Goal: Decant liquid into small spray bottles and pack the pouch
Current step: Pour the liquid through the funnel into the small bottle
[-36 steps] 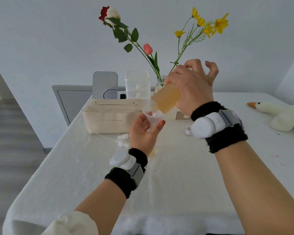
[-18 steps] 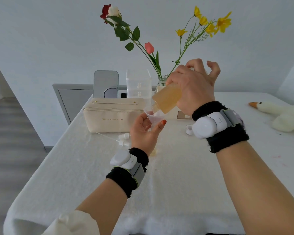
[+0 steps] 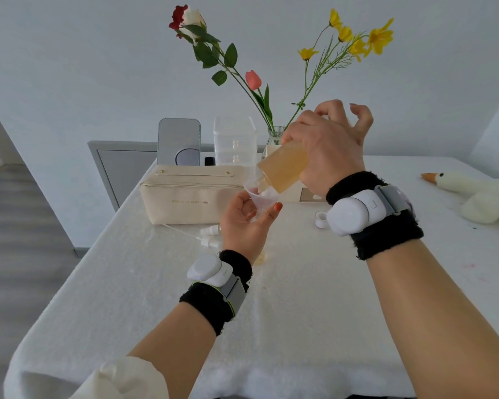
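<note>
Barely shifted from a half-second back: cream pouch (image 3: pixel 190 197) lying on table (image 3: pixel 127 298) at left, left hand (image 3: pixel 245 226) curled round clear funnel (image 3: pixel 255 197), right hand (image 3: pixel 329 148) gripping amber bottle (image 3: pixel 283 168) tipped mouth-down into it, white cap (image 3: pixel 320 218) near that wrist.

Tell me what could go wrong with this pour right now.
The amber bottle, gripped by the right hand, is tipped steeply into the clear funnel: a fast pour could overflow onto the white tablecloth. The left hand holds the funnel and hides what is under it, so overfilling may go unnoticed.
</note>
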